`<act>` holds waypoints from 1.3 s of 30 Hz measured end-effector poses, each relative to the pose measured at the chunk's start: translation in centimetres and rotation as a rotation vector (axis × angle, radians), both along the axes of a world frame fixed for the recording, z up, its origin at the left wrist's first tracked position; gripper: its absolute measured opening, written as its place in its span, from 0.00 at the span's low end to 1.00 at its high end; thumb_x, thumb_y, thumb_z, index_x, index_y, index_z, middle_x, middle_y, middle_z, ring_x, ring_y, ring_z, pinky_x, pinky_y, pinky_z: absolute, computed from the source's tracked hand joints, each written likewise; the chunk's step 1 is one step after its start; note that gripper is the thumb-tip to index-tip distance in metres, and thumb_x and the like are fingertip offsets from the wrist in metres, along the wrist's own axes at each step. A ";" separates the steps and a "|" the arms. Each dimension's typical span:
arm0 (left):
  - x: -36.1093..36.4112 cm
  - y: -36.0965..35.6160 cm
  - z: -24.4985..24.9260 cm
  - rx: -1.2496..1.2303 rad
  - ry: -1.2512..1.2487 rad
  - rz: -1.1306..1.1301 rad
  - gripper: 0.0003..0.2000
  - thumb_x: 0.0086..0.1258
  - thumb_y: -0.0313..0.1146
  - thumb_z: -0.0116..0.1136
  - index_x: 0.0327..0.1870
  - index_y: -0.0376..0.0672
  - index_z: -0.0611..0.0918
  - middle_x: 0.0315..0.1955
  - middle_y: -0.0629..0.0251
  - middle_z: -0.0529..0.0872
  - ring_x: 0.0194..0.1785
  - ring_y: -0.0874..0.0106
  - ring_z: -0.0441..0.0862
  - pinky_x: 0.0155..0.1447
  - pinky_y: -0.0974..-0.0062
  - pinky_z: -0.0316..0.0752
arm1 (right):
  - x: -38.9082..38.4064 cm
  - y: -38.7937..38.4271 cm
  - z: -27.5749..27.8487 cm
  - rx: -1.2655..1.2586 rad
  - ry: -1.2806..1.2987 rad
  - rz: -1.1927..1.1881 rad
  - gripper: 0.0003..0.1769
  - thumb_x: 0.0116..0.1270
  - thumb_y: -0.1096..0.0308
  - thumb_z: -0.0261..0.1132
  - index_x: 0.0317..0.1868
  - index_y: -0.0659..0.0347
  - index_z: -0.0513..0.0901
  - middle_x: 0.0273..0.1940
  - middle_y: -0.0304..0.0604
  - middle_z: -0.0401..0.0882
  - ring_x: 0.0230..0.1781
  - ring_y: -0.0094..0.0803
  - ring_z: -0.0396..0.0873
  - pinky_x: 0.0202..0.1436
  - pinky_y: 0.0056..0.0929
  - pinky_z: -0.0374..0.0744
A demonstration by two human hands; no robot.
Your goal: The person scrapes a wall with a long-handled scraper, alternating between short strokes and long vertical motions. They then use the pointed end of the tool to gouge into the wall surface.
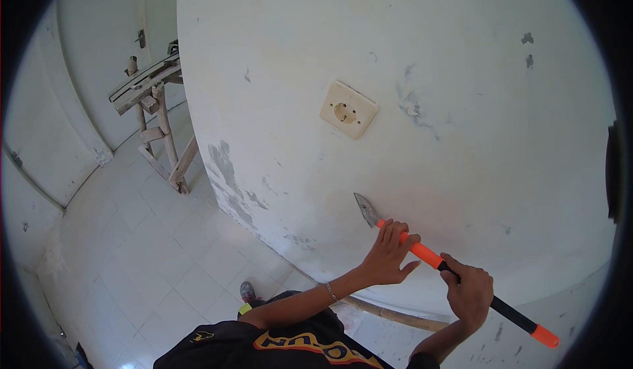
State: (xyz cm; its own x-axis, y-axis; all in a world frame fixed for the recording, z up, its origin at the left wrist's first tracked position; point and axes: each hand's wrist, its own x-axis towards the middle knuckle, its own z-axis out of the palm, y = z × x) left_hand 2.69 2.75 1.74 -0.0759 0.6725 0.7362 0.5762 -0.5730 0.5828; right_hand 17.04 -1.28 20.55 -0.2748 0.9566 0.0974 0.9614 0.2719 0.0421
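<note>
A long-handled scraper point(428, 254) with an orange and black handle slants across the lower right, its metal blade point(364, 209) against or very close to the white wall point(297, 164). My left hand point(389, 255) has its fingers curled over the orange part near the blade, with the thumb sticking out below. Farther down, my right hand point(471, 291) is wrapped around the black grip. The orange butt end extends past it to the lower right. Above the blade, a cream wall socket point(349, 110) is fixed to the wall.
Grey bare patches point(224, 168) mark the wall's lower left. A rough wooden trestle point(161, 115) stands beyond the wall's left edge, near a white door point(99, 52). White floor tiles point(151, 263) lie at the lower left. A bamboo pole point(395, 315) lies along the wall's foot.
</note>
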 end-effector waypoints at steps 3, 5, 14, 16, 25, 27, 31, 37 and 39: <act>-1.2 0.4 -1.8 -0.018 0.055 0.042 0.26 0.62 0.41 0.69 0.57 0.44 0.71 0.53 0.50 0.65 0.63 0.49 0.63 0.74 0.40 0.52 | -0.8 0.3 -2.2 0.008 -0.061 0.114 0.19 0.65 0.61 0.70 0.56 0.45 0.87 0.20 0.45 0.78 0.20 0.46 0.76 0.29 0.42 0.71; -0.8 0.3 -1.8 -0.028 0.046 0.032 0.26 0.62 0.41 0.69 0.57 0.45 0.71 0.53 0.50 0.65 0.63 0.49 0.63 0.74 0.39 0.51 | -0.2 0.0 -1.4 -0.004 -0.019 0.083 0.19 0.64 0.61 0.70 0.56 0.45 0.87 0.20 0.45 0.78 0.21 0.45 0.76 0.29 0.42 0.71; -2.2 0.8 -2.2 -0.007 0.079 0.110 0.26 0.61 0.41 0.68 0.57 0.42 0.72 0.52 0.49 0.66 0.63 0.49 0.63 0.74 0.41 0.51 | -1.5 1.5 -2.7 0.036 -0.059 0.156 0.19 0.65 0.61 0.69 0.57 0.39 0.86 0.22 0.44 0.80 0.22 0.45 0.78 0.30 0.43 0.71; -1.8 0.5 -1.7 -0.027 0.040 0.091 0.26 0.61 0.42 0.69 0.56 0.43 0.71 0.52 0.50 0.64 0.63 0.48 0.62 0.74 0.40 0.51 | -1.3 1.0 -1.0 0.015 -0.048 0.143 0.19 0.65 0.61 0.69 0.57 0.39 0.86 0.22 0.44 0.79 0.22 0.45 0.77 0.30 0.43 0.71; -3.0 0.8 -3.4 -0.021 0.079 0.144 0.27 0.60 0.42 0.70 0.56 0.44 0.70 0.52 0.51 0.63 0.61 0.48 0.62 0.74 0.40 0.52 | -2.5 1.4 -2.6 0.045 -0.148 0.202 0.20 0.66 0.58 0.69 0.58 0.38 0.85 0.19 0.42 0.76 0.22 0.41 0.77 0.29 0.41 0.70; -2.2 0.3 -2.1 -0.023 0.034 0.106 0.27 0.60 0.41 0.70 0.57 0.44 0.70 0.52 0.51 0.63 0.62 0.48 0.62 0.73 0.40 0.52 | -2.0 1.1 -1.2 0.023 -0.146 0.177 0.20 0.65 0.57 0.69 0.58 0.38 0.85 0.19 0.42 0.76 0.22 0.42 0.76 0.29 0.40 0.70; -1.2 0.3 0.3 0.031 -0.021 0.053 0.28 0.60 0.42 0.70 0.57 0.43 0.70 0.52 0.50 0.64 0.62 0.48 0.62 0.73 0.40 0.53 | -1.3 0.5 1.0 0.045 -0.138 0.133 0.20 0.65 0.57 0.69 0.58 0.37 0.85 0.19 0.42 0.75 0.21 0.41 0.76 0.29 0.40 0.70; -2.4 -0.1 -1.6 -0.029 0.018 0.111 0.28 0.60 0.44 0.69 0.57 0.43 0.69 0.52 0.51 0.64 0.62 0.49 0.61 0.74 0.41 0.50 | -2.4 0.0 -1.4 0.035 -0.232 0.182 0.21 0.69 0.56 0.66 0.62 0.35 0.81 0.20 0.41 0.75 0.18 0.40 0.75 0.27 0.41 0.69; -1.2 -0.1 0.2 0.001 0.005 0.058 0.28 0.60 0.43 0.70 0.57 0.43 0.69 0.52 0.51 0.64 0.62 0.49 0.61 0.74 0.41 0.50 | -1.2 -0.2 0.7 0.036 -0.196 0.166 0.21 0.68 0.56 0.67 0.62 0.35 0.82 0.19 0.41 0.74 0.17 0.38 0.74 0.27 0.40 0.69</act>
State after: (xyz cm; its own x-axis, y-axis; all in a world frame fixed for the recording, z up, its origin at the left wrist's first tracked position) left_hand 1.49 2.69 1.96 -0.1113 0.6664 0.7372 0.6114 -0.5389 0.5794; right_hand 15.84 -1.43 21.28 -0.4450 0.8935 0.0603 0.8761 0.4204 0.2360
